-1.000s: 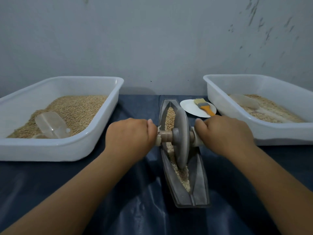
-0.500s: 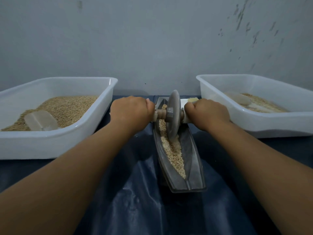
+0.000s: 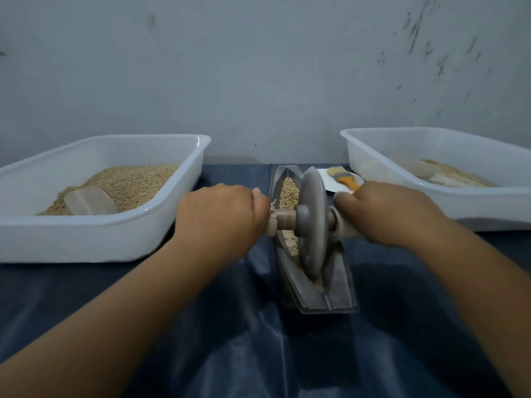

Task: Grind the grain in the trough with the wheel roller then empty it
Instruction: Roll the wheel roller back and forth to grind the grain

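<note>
Two hands gripped the wheel roller (image 3: 311, 222) at the centre of the frame: the left hand (image 3: 222, 218) had its fingers curled round the left end of the axle, and the right hand (image 3: 386, 212) was wrapped round the pale grip on the right end. The disc stood nearly upright, its lower edge sunk in the groove of the trough (image 3: 337, 285), which lay lengthwise on the dark cloth (image 3: 230, 340) just below the middle of the picture.

Judging from this, the likeliest fault was a sideways tilt of the disc. If one hand pressed harder than the other, the rim could ride up the sloped wall and flick kernels onto the cloth. Another danger was the trough itself sliding or rocking on the creased cloth, since neither hand steadied it.

Most of the grain (image 3: 288, 193) showed as a tan heap in the upper part of the groove, beyond the disc, with a thinner line along the left of the wheel. It looked mostly whole, so grinding seemed far from finished.

Left of centre sat a white tub (image 3: 86, 242) of grain with a clear scoop (image 3: 90, 201); another tub (image 3: 459, 208) stood at the right edge, and a brush (image 3: 343, 176) lay on a small plate (image 3: 326, 183) between it and the trough.
</note>
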